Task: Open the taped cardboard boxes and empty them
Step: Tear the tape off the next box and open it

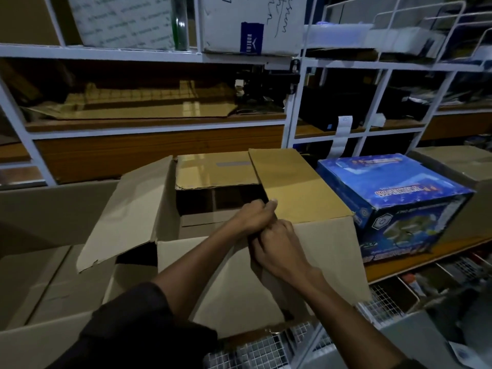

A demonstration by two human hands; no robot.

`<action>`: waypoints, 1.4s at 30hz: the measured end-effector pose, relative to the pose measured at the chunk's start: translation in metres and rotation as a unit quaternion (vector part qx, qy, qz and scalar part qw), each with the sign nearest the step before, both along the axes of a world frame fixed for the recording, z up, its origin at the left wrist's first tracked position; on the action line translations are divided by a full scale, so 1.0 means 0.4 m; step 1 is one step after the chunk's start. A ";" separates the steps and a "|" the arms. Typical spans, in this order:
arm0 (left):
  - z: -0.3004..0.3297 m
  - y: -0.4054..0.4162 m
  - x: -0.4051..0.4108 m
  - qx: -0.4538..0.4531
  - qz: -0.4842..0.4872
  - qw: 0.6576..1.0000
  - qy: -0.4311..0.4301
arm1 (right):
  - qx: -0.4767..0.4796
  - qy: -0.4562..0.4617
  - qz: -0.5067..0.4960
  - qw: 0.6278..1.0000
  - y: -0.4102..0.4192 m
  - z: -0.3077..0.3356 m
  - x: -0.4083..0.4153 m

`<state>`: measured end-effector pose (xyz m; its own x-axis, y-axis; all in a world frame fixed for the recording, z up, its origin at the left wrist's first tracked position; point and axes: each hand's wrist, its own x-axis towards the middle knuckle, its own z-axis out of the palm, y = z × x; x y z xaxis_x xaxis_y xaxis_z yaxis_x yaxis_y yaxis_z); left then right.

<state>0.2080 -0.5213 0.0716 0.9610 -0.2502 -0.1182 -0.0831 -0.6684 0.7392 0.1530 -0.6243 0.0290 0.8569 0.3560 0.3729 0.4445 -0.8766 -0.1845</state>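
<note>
A large brown cardboard box (319, 243) stands right in front of me, partly open. Its left flap (127, 211) is folded out and up, its far flap (215, 170) lies back, and its right flap (298, 187) still lies flat over the top. A dark opening shows between the flaps; nothing inside it can be made out. My left hand (253, 217) grips the near inner edge of the right flap, thumb on top. My right hand (277, 249) is closed just below it on the box's near top edge, touching the left hand.
A blue printed carton (394, 198) sits close to the right of the box on a wooden shelf. White metal shelving (290, 102) with flattened cardboard rises behind. More brown boxes (48, 275) stand at the left. Wire baskets (386, 296) lie low at the right.
</note>
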 end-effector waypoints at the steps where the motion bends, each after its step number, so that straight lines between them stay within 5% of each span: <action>1: 0.002 -0.012 0.007 -0.027 -0.003 1.000 0.003 | -0.011 0.006 0.008 1.000 -0.006 0.005 0.001; 6: 0.040 -0.071 -0.011 -0.208 -0.028 0.970 -0.120 | -0.013 0.055 0.014 0.998 -0.055 0.017 0.035; 10: 0.036 -0.121 0.004 -0.214 -0.021 0.955 -0.203 | 0.087 0.081 -0.008 0.993 -0.118 0.024 0.094; 13: -0.012 -0.157 0.013 -0.199 0.032 0.956 -0.215 | 0.012 0.053 -0.063 0.997 -0.185 0.034 0.148; 18: -0.085 -0.190 0.014 -0.009 0.077 0.965 -0.252 | 0.059 0.042 -0.109 0.991 -0.284 0.040 0.197; 23: -0.090 -0.202 0.004 0.229 0.041 0.938 -0.256 | 0.017 -0.010 -0.162 0.987 -0.346 0.035 0.238; 42: -0.063 -0.226 -0.009 0.289 0.012 0.923 -0.254 | -0.011 0.063 -0.198 0.978 -0.385 0.024 0.267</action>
<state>0.2042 -0.6115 0.0464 0.9332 -0.2654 0.2423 -0.3017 -0.9449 0.1270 0.2597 -0.7784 0.0384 0.9677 -0.0054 0.2519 0.0451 -0.9800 -0.1940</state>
